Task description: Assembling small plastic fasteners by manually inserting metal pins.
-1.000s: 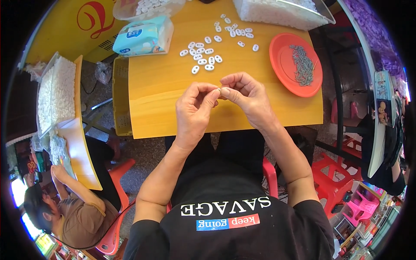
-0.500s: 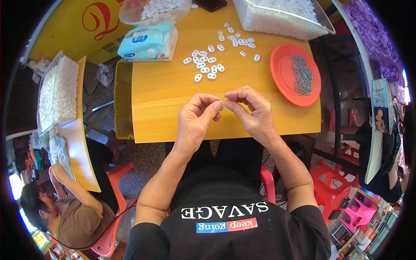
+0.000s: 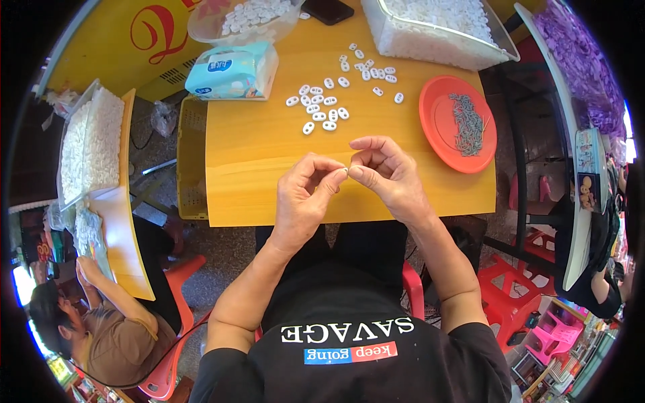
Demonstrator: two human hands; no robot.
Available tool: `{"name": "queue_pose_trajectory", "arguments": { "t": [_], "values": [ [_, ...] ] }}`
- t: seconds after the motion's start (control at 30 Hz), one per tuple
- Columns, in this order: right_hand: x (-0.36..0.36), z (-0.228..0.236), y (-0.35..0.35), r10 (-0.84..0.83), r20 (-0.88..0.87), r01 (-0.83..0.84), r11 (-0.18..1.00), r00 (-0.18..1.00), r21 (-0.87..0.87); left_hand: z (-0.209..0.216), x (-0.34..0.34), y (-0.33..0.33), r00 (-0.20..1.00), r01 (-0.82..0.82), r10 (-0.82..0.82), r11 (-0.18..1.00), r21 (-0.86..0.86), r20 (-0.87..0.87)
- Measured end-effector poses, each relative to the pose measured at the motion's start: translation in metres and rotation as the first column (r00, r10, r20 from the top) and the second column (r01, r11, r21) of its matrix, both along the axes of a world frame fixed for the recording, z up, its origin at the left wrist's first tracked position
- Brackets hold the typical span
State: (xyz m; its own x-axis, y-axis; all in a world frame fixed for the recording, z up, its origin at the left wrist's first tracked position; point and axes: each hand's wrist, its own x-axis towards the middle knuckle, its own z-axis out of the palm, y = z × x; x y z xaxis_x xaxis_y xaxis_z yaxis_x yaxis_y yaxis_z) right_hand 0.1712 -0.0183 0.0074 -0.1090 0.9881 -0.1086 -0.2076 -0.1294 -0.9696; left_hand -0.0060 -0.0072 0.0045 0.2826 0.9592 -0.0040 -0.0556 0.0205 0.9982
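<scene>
Over the near part of the table, my left hand (image 3: 300,195) pinches a small whitish piece (image 3: 346,170) between thumb and finger; the fingers cover most of it. My right hand (image 3: 393,180) meets it there, its thumb tip pressed close to the piece and its forefinger curved above. Whatever the right fingertips hold is too small and hidden to make out. Beyond my hands lie several white oval plastic pieces (image 3: 313,109), each with two dark holes. A red plate (image 3: 437,144) to the right holds a pile of small grey metal pins or screws (image 3: 468,124).
At the back stand a clear bin (image 3: 437,50) and a clear bowl (image 3: 262,30) of white pieces, a phone (image 3: 328,10) and a blue tissue pack (image 3: 232,70). At left, a person (image 3: 107,329) sits by another table with a full bin (image 3: 91,148). Red stools (image 3: 507,292) stand right.
My right thumb has come in against the piece at my left fingertips, closing the small gap between the hands. The view has shifted slightly, so the table sits a little lower.
</scene>
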Motion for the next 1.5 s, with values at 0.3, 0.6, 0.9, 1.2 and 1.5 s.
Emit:
{"name": "queue_pose_trajectory", "arguments": {
  "t": [0.3, 0.6, 0.9, 1.2, 1.5],
  "values": [
    [-0.007, -0.009, -0.002, -0.021, -0.003, 0.021, 1.000, 1.000, 0.003, -0.006, 0.002, -0.004, 0.994, -0.061, 0.070, 0.993, -0.106, 0.084],
    [0.005, -0.004, 0.033, -0.033, 0.433, -0.047, 0.984, 0.901, 0.173, -0.018, -0.009, 0.006, 0.982, -0.084, 0.116, 0.974, -0.208, 0.147],
    [0.008, -0.028, 0.086, -0.450, 0.780, -0.267, 0.763, 0.435, 0.589, -0.021, -0.018, 0.009, 0.964, -0.151, 0.193, 0.964, -0.220, 0.182],
    [0.002, -0.031, 0.074, -0.456, 0.750, -0.119, 0.813, 0.479, 0.570, -0.019, -0.018, 0.014, 0.955, -0.188, 0.229, 0.960, -0.207, 0.192],
    [-0.015, 0.004, 0.026, -0.074, -0.247, 0.034, 0.986, 0.966, -0.161, 0.003, -0.006, 0.008, 0.918, -0.214, 0.266, 0.957, -0.197, 0.294]
  ]
}}
